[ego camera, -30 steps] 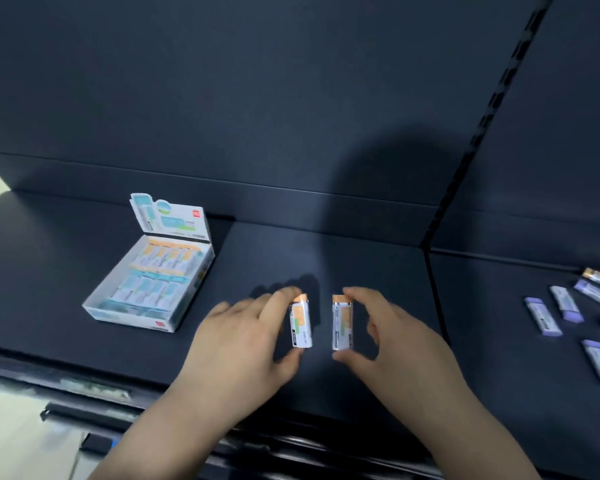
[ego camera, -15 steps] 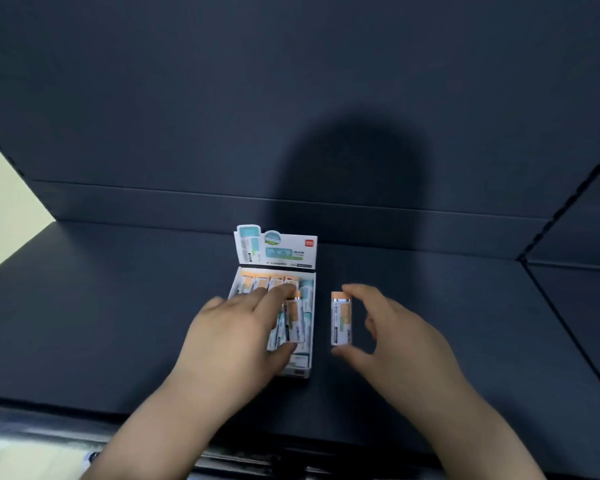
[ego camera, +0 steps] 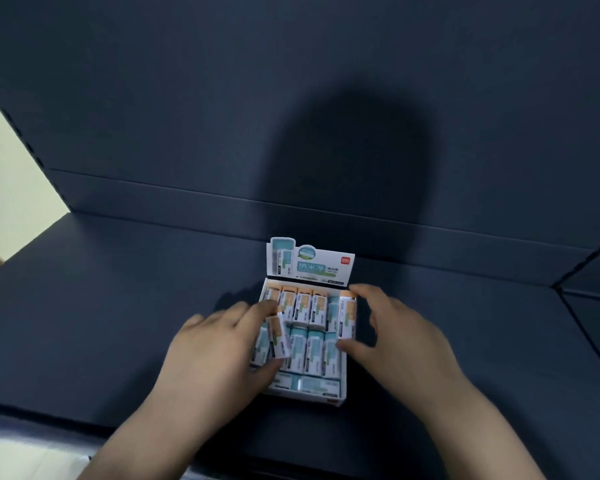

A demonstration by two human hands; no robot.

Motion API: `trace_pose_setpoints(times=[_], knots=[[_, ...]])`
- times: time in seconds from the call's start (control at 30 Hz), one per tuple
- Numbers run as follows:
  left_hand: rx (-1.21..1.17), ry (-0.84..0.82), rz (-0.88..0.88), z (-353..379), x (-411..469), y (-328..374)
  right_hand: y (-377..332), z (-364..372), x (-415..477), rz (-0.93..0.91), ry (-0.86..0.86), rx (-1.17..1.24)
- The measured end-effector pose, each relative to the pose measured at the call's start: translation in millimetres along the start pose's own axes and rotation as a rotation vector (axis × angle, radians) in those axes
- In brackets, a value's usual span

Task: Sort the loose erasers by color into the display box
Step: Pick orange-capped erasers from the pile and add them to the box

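Observation:
The white display box (ego camera: 329,398) sits on the dark shelf with its printed lid flap (ego camera: 310,263) standing upright at the back. Inside, orange erasers (ego camera: 302,306) fill the far row and teal erasers (ego camera: 314,351) the near rows. My left hand (ego camera: 219,355) pinches an orange eraser (ego camera: 278,336) between thumb and forefinger over the box's left side. My right hand (ego camera: 392,341) holds a second orange eraser (ego camera: 347,317) upright at the box's right edge, at the end of the orange row.
The dark blue shelf (ego camera: 118,306) runs left and right of the box, with a back panel (ego camera: 222,116) behind. A shelf divider (ego camera: 582,327) lies at the far right. The front edge is near my wrists.
The view has swung left and the box now lies under both hands. Each hand has carried its orange eraser from the bare shelf over the box. The purple erasers have left the view.

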State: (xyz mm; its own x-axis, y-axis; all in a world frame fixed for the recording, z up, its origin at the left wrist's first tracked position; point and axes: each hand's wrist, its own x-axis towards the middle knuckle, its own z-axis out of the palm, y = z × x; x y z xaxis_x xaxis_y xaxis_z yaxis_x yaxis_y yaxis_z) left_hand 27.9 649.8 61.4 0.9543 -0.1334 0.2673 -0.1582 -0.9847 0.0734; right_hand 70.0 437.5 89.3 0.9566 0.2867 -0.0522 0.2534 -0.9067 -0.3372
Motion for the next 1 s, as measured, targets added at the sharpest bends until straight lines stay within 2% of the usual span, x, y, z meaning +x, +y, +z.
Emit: trace_pose_setpoints(times=[0.27,0.5,0.73,1.0], knots=[[-0.013,-0.031,0.194,6.7,18.1,-27.8,-24.2,14.0,27.5,0.195,-0.089,-0.141],[-0.048,-0.101,0.314,11.5,23.4,-38.4,-31.9,23.0,39.3,0.261,-0.093,-0.221],[-0.077,-0.136,0.376,13.1,23.6,-40.1,-34.1,27.2,33.6,0.259,-0.028,-0.190],[-0.036,-0.141,0.350,11.1,25.5,-38.6,-33.5,35.5,31.3,0.323,0.028,-0.088]])
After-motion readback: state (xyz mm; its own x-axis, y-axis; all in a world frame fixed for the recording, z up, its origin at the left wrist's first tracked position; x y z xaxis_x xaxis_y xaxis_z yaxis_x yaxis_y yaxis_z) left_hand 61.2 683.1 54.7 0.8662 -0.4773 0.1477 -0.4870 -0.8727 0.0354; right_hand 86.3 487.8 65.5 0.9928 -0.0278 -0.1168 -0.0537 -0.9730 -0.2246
